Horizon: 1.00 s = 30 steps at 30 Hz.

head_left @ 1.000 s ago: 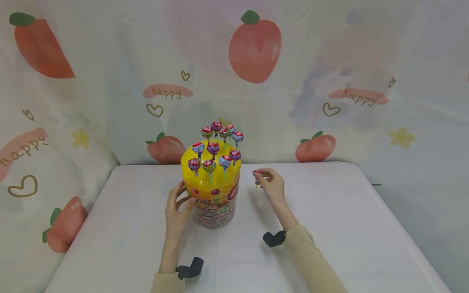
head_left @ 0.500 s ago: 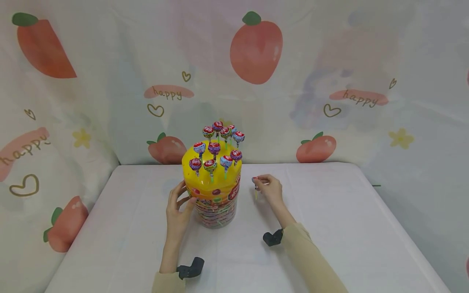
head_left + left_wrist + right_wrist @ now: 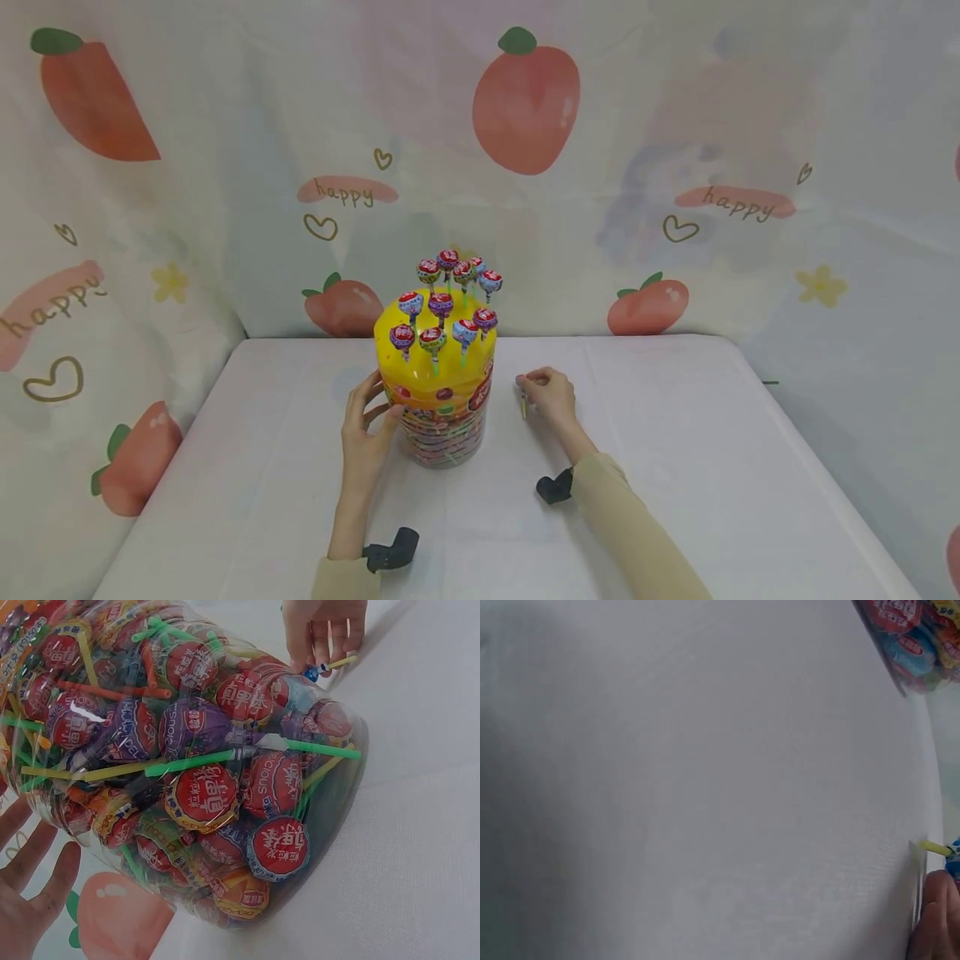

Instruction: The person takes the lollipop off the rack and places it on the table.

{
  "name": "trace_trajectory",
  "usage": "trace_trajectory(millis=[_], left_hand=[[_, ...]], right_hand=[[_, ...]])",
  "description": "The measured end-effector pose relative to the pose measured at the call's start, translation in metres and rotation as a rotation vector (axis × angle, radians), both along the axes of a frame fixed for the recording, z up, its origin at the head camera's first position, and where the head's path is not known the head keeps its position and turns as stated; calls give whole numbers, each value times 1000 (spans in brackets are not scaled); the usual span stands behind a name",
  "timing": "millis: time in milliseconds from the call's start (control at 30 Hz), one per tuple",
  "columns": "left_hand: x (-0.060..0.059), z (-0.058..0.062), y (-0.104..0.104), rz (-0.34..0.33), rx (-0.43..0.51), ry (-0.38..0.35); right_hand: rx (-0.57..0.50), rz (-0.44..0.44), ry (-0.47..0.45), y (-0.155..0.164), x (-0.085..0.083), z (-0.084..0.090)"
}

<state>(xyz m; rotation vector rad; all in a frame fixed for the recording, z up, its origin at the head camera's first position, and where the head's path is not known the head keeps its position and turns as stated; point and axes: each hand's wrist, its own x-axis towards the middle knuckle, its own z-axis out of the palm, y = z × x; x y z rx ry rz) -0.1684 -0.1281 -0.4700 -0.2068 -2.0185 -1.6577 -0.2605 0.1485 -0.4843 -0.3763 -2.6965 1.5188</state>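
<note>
A single lollipop [image 3: 522,393] sits just right of the frame's centre in the head view, pinched by its wrapped head between the thumb and fingers [image 3: 534,385] of the right hand [image 3: 551,396], which are curled closed around it. Its yellow-green stick points down toward the desk [image 3: 675,467]; whether the tip touches the cloth cannot be told from that view. In the left wrist view the same lollipop [image 3: 324,669] shows at the top of the frame, blue wrapper and yellow stick under the fingertips [image 3: 319,641], just beyond the jar. In the right wrist view only the stick end [image 3: 934,848] and a fingertip show at the lower right edge, close to the white cloth.

Just left of it, at the frame's centre, stands the clear lollipop jar [image 3: 438,421], packed with wrapped lollipops and capped by a yellow lid [image 3: 420,375] in which a cluster of upright lollipops [image 3: 450,300] is stuck. The left hand [image 3: 365,429] rests against the jar's left wall, its fingers relaxed and open, thumb touching the plastic.

The desk is covered in a white cloth. Behind it, filling the upper frame, hangs a backdrop [image 3: 675,167] printed with peaches, hearts and the word "happy".
</note>
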Motion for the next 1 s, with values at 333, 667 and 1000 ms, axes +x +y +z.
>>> trace_trajectory(millis=[333,667,1000], left_hand=[[0,1,2,9,-13,-8],[-1,-1,1,6,-10,-14],[4,6,2,0,-2,-29]], right_hand=[[43,1,-4,-3,0,-2],[91,4,-17,-3,-1,-6],[96,-3,-6,-3,0,-4]])
